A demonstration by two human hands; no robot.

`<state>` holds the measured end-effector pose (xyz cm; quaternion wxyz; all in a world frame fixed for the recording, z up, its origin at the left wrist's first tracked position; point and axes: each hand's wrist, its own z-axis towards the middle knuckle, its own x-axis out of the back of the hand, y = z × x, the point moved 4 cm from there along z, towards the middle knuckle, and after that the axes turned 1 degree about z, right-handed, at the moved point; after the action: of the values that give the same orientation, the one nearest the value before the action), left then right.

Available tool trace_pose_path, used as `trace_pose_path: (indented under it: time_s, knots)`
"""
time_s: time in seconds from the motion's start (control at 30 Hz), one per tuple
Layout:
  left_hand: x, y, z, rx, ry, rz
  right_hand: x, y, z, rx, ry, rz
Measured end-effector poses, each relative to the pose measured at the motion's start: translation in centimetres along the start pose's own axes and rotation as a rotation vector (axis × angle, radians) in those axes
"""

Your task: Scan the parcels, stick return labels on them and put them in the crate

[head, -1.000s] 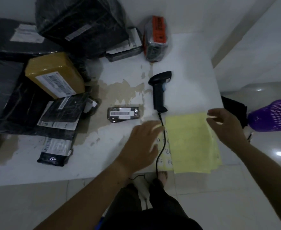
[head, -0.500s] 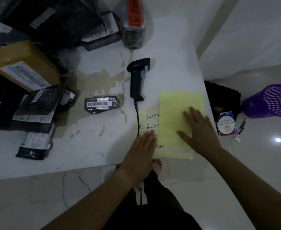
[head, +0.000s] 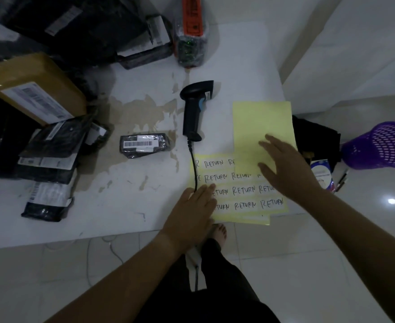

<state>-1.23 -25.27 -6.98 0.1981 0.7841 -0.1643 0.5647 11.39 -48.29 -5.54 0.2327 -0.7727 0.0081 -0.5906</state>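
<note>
Yellow paper lies at the near edge of the white counter [head: 133, 206]. It is a sheet of labels [head: 245, 197], and each label says RETURN in black pen. A plain yellow sheet [head: 261, 120] lies over its far right corner. The left hand [head: 191, 208] is flat on the left edge of the label sheet, fingers [head: 205, 190] straight, holding nothing. It also lies on the black cord [head: 194, 164] of the scanner [head: 193, 110]. The right hand [head: 285, 169] is over the plain sheet with its fingers spread and loose, holding nothing. It is blurry, so I cannot tell if it touches the paper.

I think the person is getting the labels ready. No parcel is in a hand. One small black parcel [head: 145, 145] lies just left of the scanner, bar code up. More parcels wait on the left: a brown box [head: 35, 89], a heap of black bags [head: 49, 148], and one with an orange sticker [head: 190, 31] at the back. Next, a hand needs to take the scanner and point it at a bar code, then peel one label off. No crate shows.

Brown patches mark the counter where the white coat has chipped off. The room is dim. The floor [head: 308, 264] has pale shiny tiles, and a purple basket [head: 383, 145] is on it to the right.
</note>
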Motion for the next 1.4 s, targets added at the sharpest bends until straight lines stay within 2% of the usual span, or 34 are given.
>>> trace_pose_path:
  time_s: [0.2,0.33,0.43,0.5,0.63,0.8,0.9,0.97,1.1,1.2,1.4]
  knots:
    - [-0.1,-0.8,-0.6,0.039,-0.014,-0.021,-3.1,0.2,-4.5,-0.009,-0.071,0.014]
    - [0.3,-0.5,-0.3,0.051,-0.008,-0.026,-2.2,0.1,-2.0,-0.023,0.023,-0.040]
    - [0.2,-0.2,0.1,0.059,-0.008,-0.022,-1.7,-3.2,-0.2,0.054,0.110,0.041]
    - [-0.2,0.0,0.1,0.062,0.008,-0.029,-2.6,-5.8,0.7,0.099,0.105,0.101]
    - [-0.8,0.1,-0.2,0.078,0.015,-0.020,-5.2,-7.6,1.4,0.007,0.082,0.139]
    - [-0.9,-0.1,-0.4,0.077,0.075,-0.041,-5.2,-7.8,1.7,-0.058,0.178,0.148]
    - [-0.8,-0.3,-0.3,0.090,0.129,-0.051,-4.4,-5.8,1.4,-0.140,0.264,0.103]
    - [-0.8,-0.4,-0.1,0.113,0.133,-0.048,-4.3,-3.6,1.2,-0.207,0.218,0.139]
    - [-0.6,-1.0,0.5,0.050,0.108,-0.054,-3.7,-0.7,0.9,-0.105,0.116,0.204]
    - [-0.6,-0.6,0.6,0.009,0.072,-0.003,-2.3,0.9,0.8,-0.099,0.134,0.181]
    - [0.7,0.2,-0.5,-0.097,0.217,-0.001,-1.2,5.7,0.0,-0.247,0.072,0.148]
